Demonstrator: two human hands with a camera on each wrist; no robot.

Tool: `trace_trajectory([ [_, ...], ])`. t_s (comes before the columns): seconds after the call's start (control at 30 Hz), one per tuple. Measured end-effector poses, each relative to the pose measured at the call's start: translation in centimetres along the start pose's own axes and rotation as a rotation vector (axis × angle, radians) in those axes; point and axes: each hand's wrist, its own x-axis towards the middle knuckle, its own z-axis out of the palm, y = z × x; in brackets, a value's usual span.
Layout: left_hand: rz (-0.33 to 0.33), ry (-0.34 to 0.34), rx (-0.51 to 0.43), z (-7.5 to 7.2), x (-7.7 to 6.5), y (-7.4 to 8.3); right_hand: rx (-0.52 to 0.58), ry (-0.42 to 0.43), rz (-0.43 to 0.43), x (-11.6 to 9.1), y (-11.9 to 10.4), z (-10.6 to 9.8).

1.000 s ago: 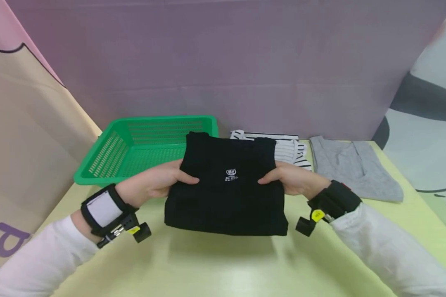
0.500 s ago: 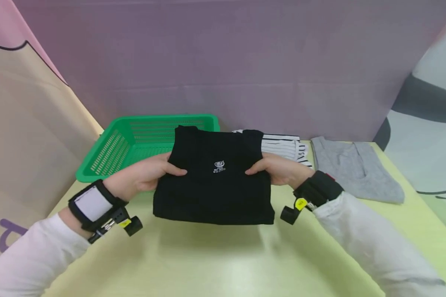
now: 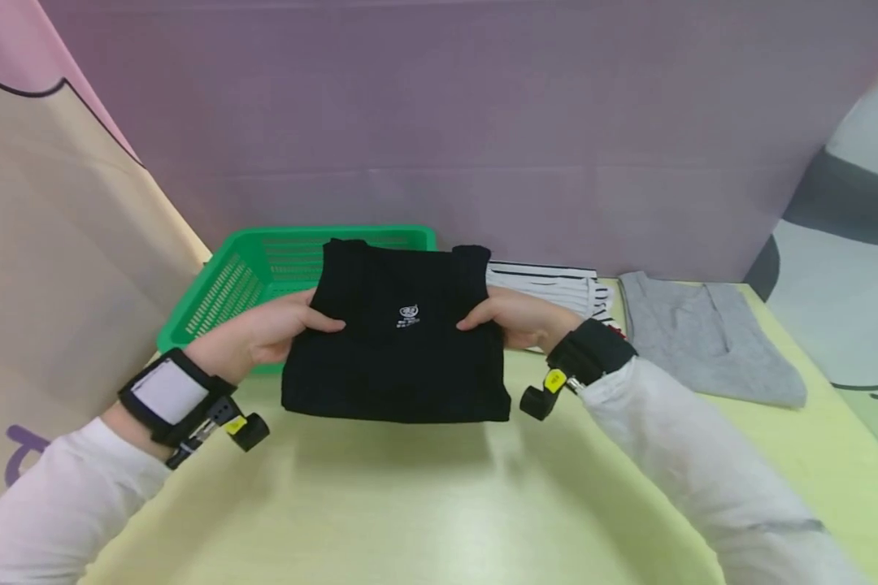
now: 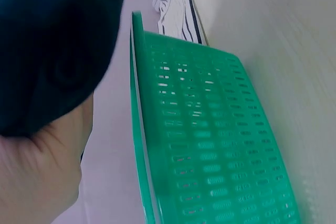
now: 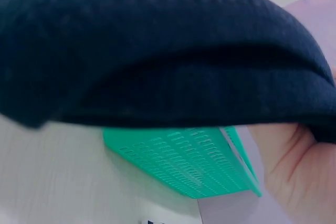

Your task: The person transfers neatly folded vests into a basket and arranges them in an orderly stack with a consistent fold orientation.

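Head view: The left hand (image 3: 278,327) and right hand (image 3: 519,315) grip opposite side edges of the folded black shirt (image 3: 395,374). Thumbs are clamped on its front; the other fingers are mostly hidden. The shirt is held above the table (image 3: 439,528), in front of the green basket (image 3: 190,313). A striped shirt (image 3: 545,284) and a grey shirt (image 3: 710,341) lie to the right.

Left wrist view: The basket's slotted wall is near the left hand; fingertips are hidden.

Right wrist view: The shirt's folded edge spans the upper area; fingertips are hidden.
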Motion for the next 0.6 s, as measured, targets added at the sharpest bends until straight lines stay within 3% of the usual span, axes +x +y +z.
trace_trajectory([
  [0.23,-0.006,0.013,0.006,-0.8,-0.1,0.1,-0.027,-0.008,-0.023,1.0,-0.3,0.0],
  [0.6,0.025,0.080,0.111,-2.2,0.0,1.0,-0.069,0.026,-0.025,2.4,-2.0,0.3],
])
